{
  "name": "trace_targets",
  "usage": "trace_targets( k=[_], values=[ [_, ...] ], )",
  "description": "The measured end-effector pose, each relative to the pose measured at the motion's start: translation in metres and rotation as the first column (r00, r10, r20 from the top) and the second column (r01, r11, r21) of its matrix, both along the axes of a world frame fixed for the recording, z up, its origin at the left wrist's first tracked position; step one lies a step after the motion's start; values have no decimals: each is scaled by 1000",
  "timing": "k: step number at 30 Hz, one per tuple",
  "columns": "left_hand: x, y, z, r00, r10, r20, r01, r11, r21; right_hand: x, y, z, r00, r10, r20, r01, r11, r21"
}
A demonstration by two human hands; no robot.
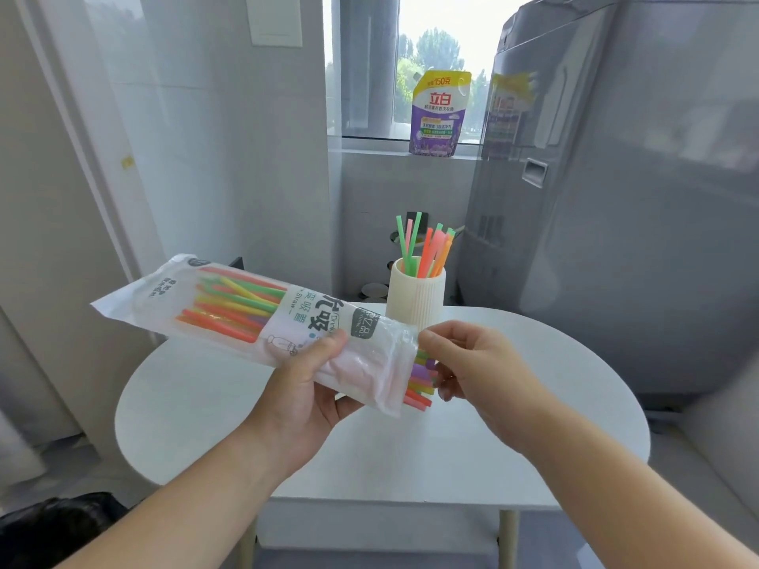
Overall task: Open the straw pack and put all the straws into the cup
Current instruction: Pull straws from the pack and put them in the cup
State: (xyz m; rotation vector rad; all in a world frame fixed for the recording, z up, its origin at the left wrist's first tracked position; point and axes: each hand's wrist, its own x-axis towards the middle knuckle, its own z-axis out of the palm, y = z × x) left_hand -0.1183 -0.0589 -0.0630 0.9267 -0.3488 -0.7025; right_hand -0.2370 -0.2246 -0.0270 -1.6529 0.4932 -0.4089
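My left hand (306, 388) grips the clear plastic straw pack (230, 305) from below, holding it slanted above the white table (369, 441). Coloured straws fill the pack, and several straw ends (422, 379) stick out of its open right end. My right hand (476, 363) pinches at those ends with thumb and fingers. Behind the hands stands a cream ribbed cup (417, 297) on the table's far edge, holding several green, pink and orange straws (427, 248) upright.
A grey washing machine (616, 199) stands close to the right of the table. A purple and yellow detergent pouch (439, 112) sits on the window sill behind. White wall panels rise at the left, and a dark object (53, 527) lies on the floor at lower left.
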Motion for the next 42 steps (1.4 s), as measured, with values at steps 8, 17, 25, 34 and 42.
trace_targets(
  k=[8, 17, 25, 34, 42],
  values=[
    [3, 4, -2, 997, 48, -57, -49, 999, -14, -1, -6, -1, 993, -117, 0, 116, 990, -81],
    [5, 2, -4, 997, 39, -61, -41, 999, -20, -3, -6, 0, 998, -46, 51, 45, 999, 17],
    [8, 4, -4, 998, 46, -50, -48, 999, -25, -4, -8, 3, 996, -33, 86, 16, 982, 190],
    [9, 7, -1, 995, 66, -69, -69, 996, -47, -5, -17, 5, 996, -77, 53, 64, 975, 214],
    [9, 5, -3, 995, 65, -78, -69, 997, -48, -6, -17, 3, 997, -57, 45, 49, 985, 163]
  ],
)
